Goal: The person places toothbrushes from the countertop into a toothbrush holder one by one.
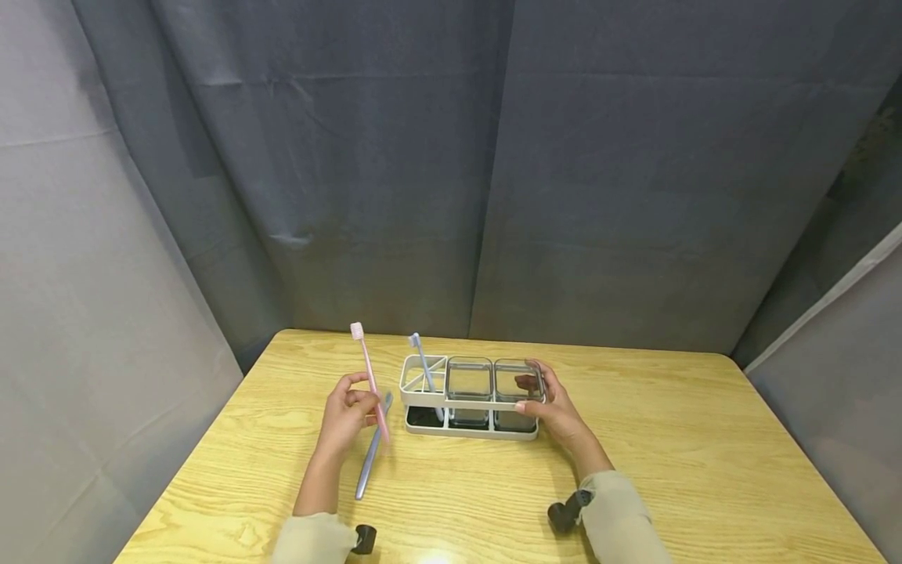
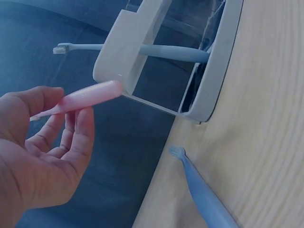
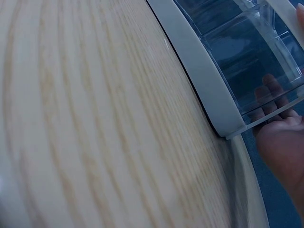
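My left hand [image 1: 345, 415] pinches a pink toothbrush [image 1: 369, 368] between thumb and fingers, bristle head up and handle end down. To its right stands a white toothbrush holder [image 1: 472, 432] with a divided slot section at the left and two clear cups [image 1: 470, 379] beside it. A blue toothbrush [image 1: 426, 364] leans upright in the slotted section. My right hand [image 1: 560, 411] grips the holder's right end, thumb in front and fingers behind, seen through the clear cup. Below the pink handle, another blue toothbrush [image 2: 202, 192] lies on the table.
The holder stands on a wood-grain table [image 1: 669, 439] towards its back edge. Grey curtains [image 1: 599, 172] hang behind the table and at both sides. A black wrist device [image 1: 564, 515] sits at the right sleeve.
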A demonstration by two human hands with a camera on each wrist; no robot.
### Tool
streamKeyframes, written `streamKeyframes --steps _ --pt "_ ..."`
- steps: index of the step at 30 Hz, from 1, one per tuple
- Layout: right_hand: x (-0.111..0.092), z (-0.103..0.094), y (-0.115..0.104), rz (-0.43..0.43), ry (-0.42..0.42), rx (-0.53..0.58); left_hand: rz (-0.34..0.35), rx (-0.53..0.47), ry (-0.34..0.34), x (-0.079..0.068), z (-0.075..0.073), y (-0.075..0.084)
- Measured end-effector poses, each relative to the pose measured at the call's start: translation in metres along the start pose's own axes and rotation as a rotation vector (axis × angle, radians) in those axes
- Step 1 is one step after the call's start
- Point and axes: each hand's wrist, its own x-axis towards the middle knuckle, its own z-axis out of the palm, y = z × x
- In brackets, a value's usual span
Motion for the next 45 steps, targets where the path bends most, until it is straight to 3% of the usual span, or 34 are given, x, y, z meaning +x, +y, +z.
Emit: streamKeyframes --steps 9,29,36,45 --pt "-0.001 -0.001 0.001 -0.014 0.0 0.003 0.041 -0.051 0.051 0.001 0.008 0.011" --pt "-0.004 -0.001 -0.001 -0.018 0.0 0.007 0.25 -0.309 0.242 0.008 0.035 0.023" --pt "-0.005 0.0 0.0 -0.024 0.004 0.015 0.308 -0.298 0.237 0.004 0.048 0.028" --pt "-0.004 -0.001 0.0 -0.027 0.009 0.004 0.391 -0.427 0.257 0.01 0.061 0.024"
